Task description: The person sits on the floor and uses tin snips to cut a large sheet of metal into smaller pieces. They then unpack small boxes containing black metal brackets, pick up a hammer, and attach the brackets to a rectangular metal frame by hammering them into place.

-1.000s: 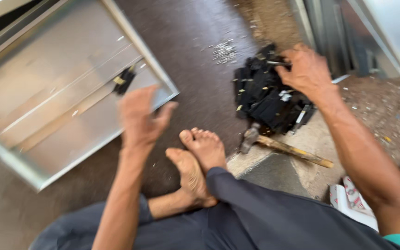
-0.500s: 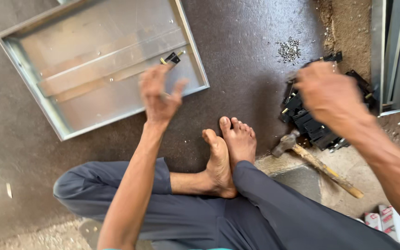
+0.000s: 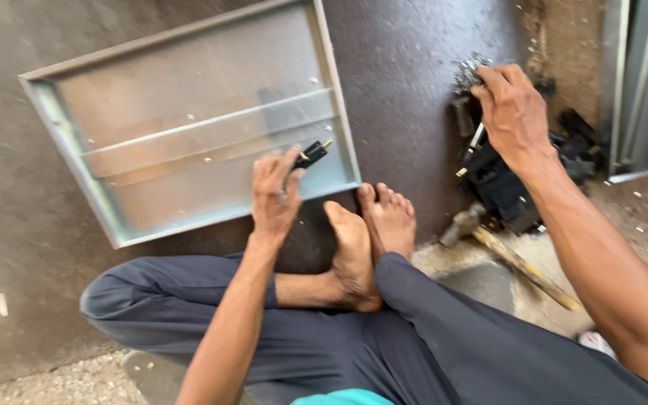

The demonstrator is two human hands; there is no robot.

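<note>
Left hand point(image 3: 275, 196) is pinched on a small black part point(image 3: 310, 154) over the metal tray point(image 3: 114, 225); right hand point(image 3: 513, 112), right of tray, is closed on black parts pile point(image 3: 515, 191). Judged step: part placement.

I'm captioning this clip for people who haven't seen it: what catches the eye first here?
The big shallow metal tray lying on the dark floor, upper left. The left hand holds a small black part over its near corner, while the right hand reaches into a pile of black parts at right, beside a hammer.
</note>
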